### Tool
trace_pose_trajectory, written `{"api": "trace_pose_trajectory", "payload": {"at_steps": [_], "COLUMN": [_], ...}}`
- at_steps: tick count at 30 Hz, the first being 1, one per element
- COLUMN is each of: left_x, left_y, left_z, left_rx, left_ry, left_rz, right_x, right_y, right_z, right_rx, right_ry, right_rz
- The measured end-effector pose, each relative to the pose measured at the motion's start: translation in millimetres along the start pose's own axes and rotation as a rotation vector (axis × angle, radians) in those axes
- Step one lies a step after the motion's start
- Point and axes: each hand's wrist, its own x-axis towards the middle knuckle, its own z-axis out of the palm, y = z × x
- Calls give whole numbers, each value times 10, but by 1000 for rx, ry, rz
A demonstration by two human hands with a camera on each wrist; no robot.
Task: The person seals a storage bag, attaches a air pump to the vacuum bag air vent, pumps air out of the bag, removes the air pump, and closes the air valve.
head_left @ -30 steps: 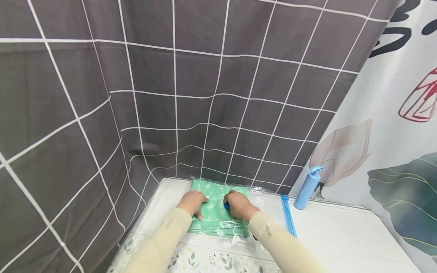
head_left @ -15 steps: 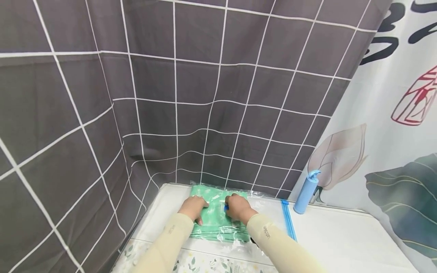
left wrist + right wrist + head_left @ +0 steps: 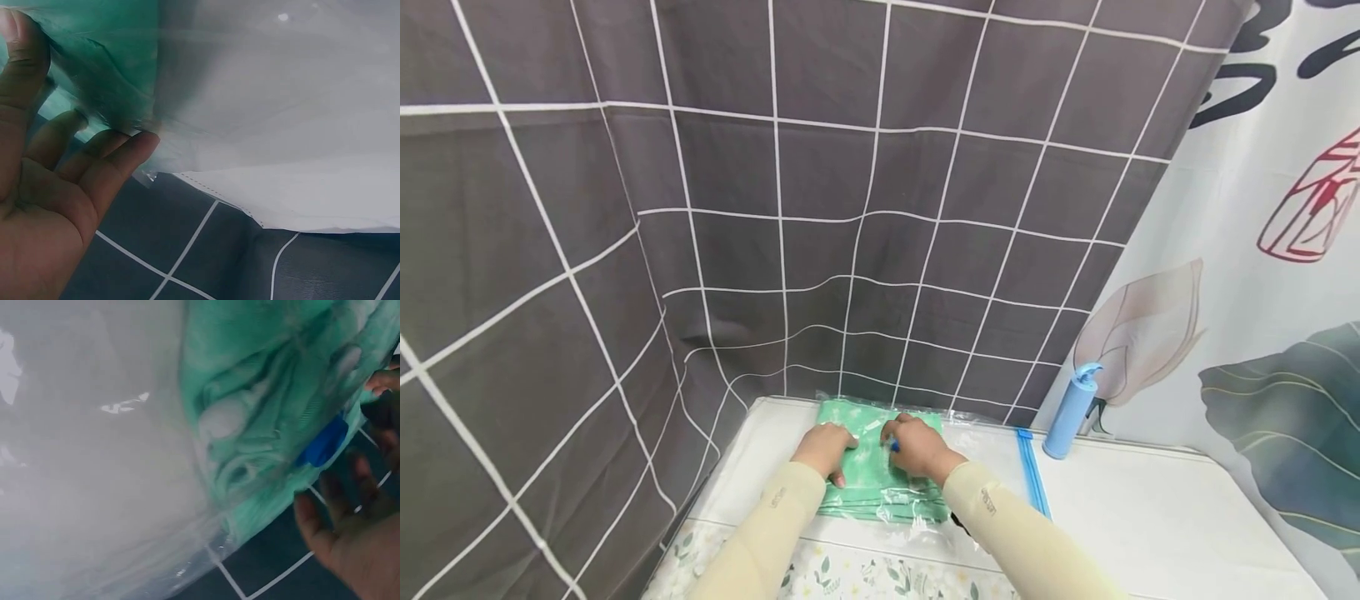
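A clear plastic zip bag (image 3: 988,454) lies flat with a folded green cloth (image 3: 867,429) inside. On its upper face sits a round blue valve cap (image 3: 325,442). My right hand (image 3: 919,446) hovers around this cap, fingers loosely bent; in the right wrist view a gap shows between fingertips and cap. My left hand (image 3: 826,450) rests on the left part of the bag, thumb and fingers spread. The left wrist view shows those fingers (image 3: 128,156) touching the film. The bag's blue zip strip (image 3: 1033,475) runs down its right side.
A light blue cylinder with a hooked top (image 3: 1071,412) stands right of the bag at the back. The white table (image 3: 1172,508) has a leaf-patterned cover (image 3: 880,575) in front. A dark grid curtain (image 3: 850,208) hangs directly behind. Something small and black (image 3: 958,523) shows beside the right sleeve.
My right hand's fingers have loosened around the blue valve cap and shifted slightly left. The left hand stays on the bag. The head view has tilted slightly.
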Motion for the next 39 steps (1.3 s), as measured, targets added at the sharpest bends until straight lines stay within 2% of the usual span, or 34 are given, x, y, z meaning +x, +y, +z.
{"api": "trace_pose_trajectory", "payload": {"at_steps": [2, 4, 8, 11, 14, 18, 20, 25, 26, 30, 34, 35, 39], "left_x": [17, 57, 102, 106, 76, 24, 10, 53, 69, 106, 71, 56, -32], "left_y": [-3, -61, -127, -127, -91, -32, -24, -63, -75, -96, -81, -59, 22], "left_z": [0, 77, 173, 189, 144, 49, 29, 62, 71, 92, 94, 78, -39], "left_rx": [0, 16, 32, 25, 9, -16, -15, 1, 2, 11, 18, 15, -22], "left_ry": [-10, -1, 21, 28, 23, 18, 21, 9, 3, -6, 9, 13, 16], "left_rz": [-9, 9, 42, 34, 16, 5, 10, 10, 9, 14, 17, 9, 0], "right_x": [-59, -74, -65, -47, -14, 78, 127, 168, 171, 141, 20, -17, -81], "right_y": [-229, -294, -264, -234, -194, 63, 222, 317, 311, 203, -107, -183, -274], "right_z": [-227, -282, -212, -170, -130, 124, 280, 358, 352, 242, -72, -147, -218], "right_rx": [-20, -62, -130, -142, -136, -161, -172, -59, -36, -52, -87, -88, -126], "right_ry": [-11, -10, -24, -51, -69, -35, -4, -17, -22, -4, -31, -41, -40], "right_rz": [118, 193, 266, 302, 324, 264, 196, 67, 64, 120, 243, 268, 289]}}
